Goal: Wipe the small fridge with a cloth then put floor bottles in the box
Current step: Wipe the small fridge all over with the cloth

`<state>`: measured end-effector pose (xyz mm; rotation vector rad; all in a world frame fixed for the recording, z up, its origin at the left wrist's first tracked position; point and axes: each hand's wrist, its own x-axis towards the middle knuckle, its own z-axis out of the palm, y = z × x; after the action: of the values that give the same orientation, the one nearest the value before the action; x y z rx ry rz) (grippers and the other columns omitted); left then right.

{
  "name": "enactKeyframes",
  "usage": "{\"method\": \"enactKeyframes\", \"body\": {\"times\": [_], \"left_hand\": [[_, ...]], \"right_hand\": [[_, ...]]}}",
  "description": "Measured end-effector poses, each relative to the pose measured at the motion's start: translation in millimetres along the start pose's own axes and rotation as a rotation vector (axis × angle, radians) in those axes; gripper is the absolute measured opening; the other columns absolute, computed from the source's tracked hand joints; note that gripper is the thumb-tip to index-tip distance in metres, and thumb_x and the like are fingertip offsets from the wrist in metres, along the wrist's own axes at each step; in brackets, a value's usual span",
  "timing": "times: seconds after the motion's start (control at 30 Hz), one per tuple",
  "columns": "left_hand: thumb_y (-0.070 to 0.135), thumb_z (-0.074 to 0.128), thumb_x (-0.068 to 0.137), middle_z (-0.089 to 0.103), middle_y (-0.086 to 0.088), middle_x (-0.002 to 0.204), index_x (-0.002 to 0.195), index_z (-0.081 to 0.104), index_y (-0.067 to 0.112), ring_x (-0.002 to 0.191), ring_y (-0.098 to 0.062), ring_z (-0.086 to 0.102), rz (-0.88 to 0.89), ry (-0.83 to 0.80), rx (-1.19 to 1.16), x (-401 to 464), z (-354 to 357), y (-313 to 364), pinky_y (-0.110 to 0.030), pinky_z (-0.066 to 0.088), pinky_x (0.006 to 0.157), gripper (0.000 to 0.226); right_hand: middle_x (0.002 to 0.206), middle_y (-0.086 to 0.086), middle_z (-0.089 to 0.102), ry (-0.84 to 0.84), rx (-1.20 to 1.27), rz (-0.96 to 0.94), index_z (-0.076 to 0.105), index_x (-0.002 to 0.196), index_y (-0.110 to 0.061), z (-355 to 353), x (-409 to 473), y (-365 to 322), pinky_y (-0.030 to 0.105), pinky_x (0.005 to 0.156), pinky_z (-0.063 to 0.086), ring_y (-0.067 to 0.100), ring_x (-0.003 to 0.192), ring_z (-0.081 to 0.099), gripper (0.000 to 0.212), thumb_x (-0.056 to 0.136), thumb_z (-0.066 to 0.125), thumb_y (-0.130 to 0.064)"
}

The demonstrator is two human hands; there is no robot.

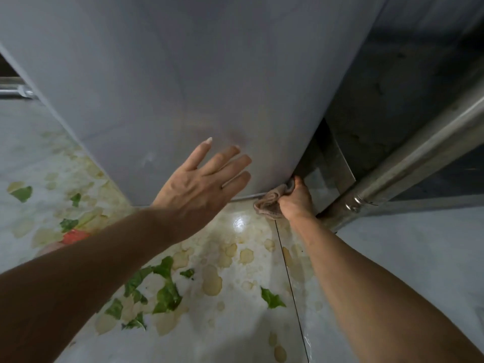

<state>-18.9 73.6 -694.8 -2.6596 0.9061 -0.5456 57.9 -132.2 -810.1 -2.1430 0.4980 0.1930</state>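
Halfway at best: left hand (201,176) spread flat against fridge (183,74), right hand (294,199) gripping cloth (269,203) at near-right bottom corner, bottles and box nowhere visible.

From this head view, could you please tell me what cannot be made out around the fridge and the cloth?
- Bottles and box: none in the head view; beyond the frame edges or hidden by the fridge.
- Fridge top: cut off by the upper edge.
- Cloth: mostly bunched inside the right hand; its full shape is hidden.
- Left hand: whether the palm touches the fridge is hidden beneath it.
- Fridge's right side: dark shadow.
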Motion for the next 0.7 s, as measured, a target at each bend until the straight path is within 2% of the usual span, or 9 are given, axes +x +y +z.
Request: {"method": "enactKeyframes", "body": {"times": [0.17, 0.23, 0.3, 0.4, 0.47, 0.5, 0.6, 0.63, 0.7], "left_hand": [[0.008, 0.035, 0.084, 0.043, -0.006, 0.145, 0.134, 0.051, 0.012, 0.131, -0.025, 0.039, 0.05, 0.012, 0.135, 8.3, 0.3, -13.6, -0.054, 0.016, 0.11, 0.052], [0.008, 0.039, 0.082, 0.044, -0.006, 0.145, 0.134, 0.051, 0.011, 0.13, -0.025, 0.044, 0.065, 0.015, 0.162, 8.7, -3.0, -13.6, -0.054, 0.018, 0.11, 0.053], [0.009, 0.043, 0.077, 0.05, -0.007, 0.14, 0.13, 0.055, 0.009, 0.125, -0.026, 0.05, 0.067, 0.026, 0.146, 11.8, -9.6, -12.3, -0.054, 0.02, 0.108, 0.054], [0.01, 0.045, 0.076, 0.057, -0.009, 0.132, 0.127, 0.058, 0.01, 0.12, -0.027, 0.055, 0.089, 0.001, 0.118, 17.6, -22.5, -10.9, -0.052, 0.029, 0.107, 0.053], [0.013, 0.053, 0.073, 0.058, -0.009, 0.131, 0.126, 0.059, 0.012, 0.119, -0.027, 0.055, 0.094, -0.012, 0.116, 20.3, -34.7, -13.0, -0.048, 0.036, 0.105, 0.053], [0.014, 0.056, 0.072, 0.059, -0.01, 0.129, 0.124, 0.06, 0.012, 0.118, -0.028, 0.056, 0.092, 0.006, 0.107, 22.1, -42.8, -15.3, -0.047, 0.039, 0.103, 0.052], [0.011, 0.046, 0.077, 0.06, -0.012, 0.126, 0.116, 0.064, 0.01, 0.112, -0.029, 0.059, 0.069, 0.112, 0.095, 32.5, -75.5, -26.6, -0.048, 0.042, 0.1, 0.043], [0.011, 0.039, 0.079, 0.06, -0.012, 0.127, 0.115, 0.064, 0.01, 0.112, -0.029, 0.059, 0.05, 0.143, 0.104, 36.5, -87.7, -32.3, -0.048, 0.041, 0.1, 0.043], [0.009, 0.036, 0.08, 0.057, -0.012, 0.131, 0.116, 0.062, 0.011, 0.117, -0.03, 0.056, 0.013, 0.205, 0.134, 44.5, -111.0, -44.9, -0.049, 0.038, 0.103, 0.045]], "right_hand": [[0.121, 0.011, 0.057, 0.104, -0.019, -0.048, 0.053, 0.115, -0.017, -4.1, 1.1, -12.4, 0.029, 0.091, 0.043, 0.029, 0.113, 0.056, 0.036, 0.085, 0.05, 0.002], [0.102, 0.005, 0.058, 0.122, 0.03, -0.078, 0.05, 0.105, -0.018, -12.5, -6.1, -23.2, 0.025, 0.082, 0.042, 0.025, 0.1, 0.058, 0.028, 0.086, 0.048, 0.002], [0.084, -0.009, 0.05, 0.134, 0.089, -0.121, 0.048, 0.105, -0.019, -24.2, -17.2, -37.4, 0.025, 0.08, 0.04, 0.017, 0.088, 0.053, 0.031, 0.084, 0.048, 0.004], [0.094, -0.004, 0.051, 0.212, 0.209, -0.206, 0.047, 0.121, -0.01, -43.4, -36.0, -66.8, 0.019, 0.081, 0.04, 0.013, 0.089, 0.049, 0.046, 0.079, 0.048, 0.01], [0.097, 0.001, 0.054, 0.282, 0.314, -0.26, 0.048, 0.12, -0.007, -58.1, -49.9, -92.7, 0.007, 0.074, 0.039, 0.014, 0.091, 0.052, 0.047, 0.077, 0.05, 0.013], [0.099, 0.003, 0.056, 0.303, 0.367, -0.284, 0.049, 0.119, -0.007, -66.5, -56.8, -106.4, 0.007, 0.075, 0.042, 0.017, 0.092, 0.055, 0.047, 0.077, 0.051, 0.014], [0.109, 0.009, 0.06, 0.316, 0.502, -0.327, 0.049, 0.118, -0.009, -93.8, -74.7, -143.8, 0.034, 0.092, 0.052, 0.024, 0.103, 0.06, 0.045, 0.078, 0.052, 0.013], [0.11, 0.009, 0.06, 0.313, 0.528, -0.334, 0.05, 0.118, -0.01, -103.2, -79.3, -154.4, 0.041, 0.091, 0.053, 0.025, 0.103, 0.061, 0.045, 0.079, 0.052, 0.012], [0.109, 0.005, 0.059, 0.304, 0.557, -0.345, 0.049, 0.117, -0.014, -123.5, -88.1, -174.8, 0.043, 0.086, 0.055, 0.023, 0.101, 0.062, 0.043, 0.082, 0.054, 0.009]]}}
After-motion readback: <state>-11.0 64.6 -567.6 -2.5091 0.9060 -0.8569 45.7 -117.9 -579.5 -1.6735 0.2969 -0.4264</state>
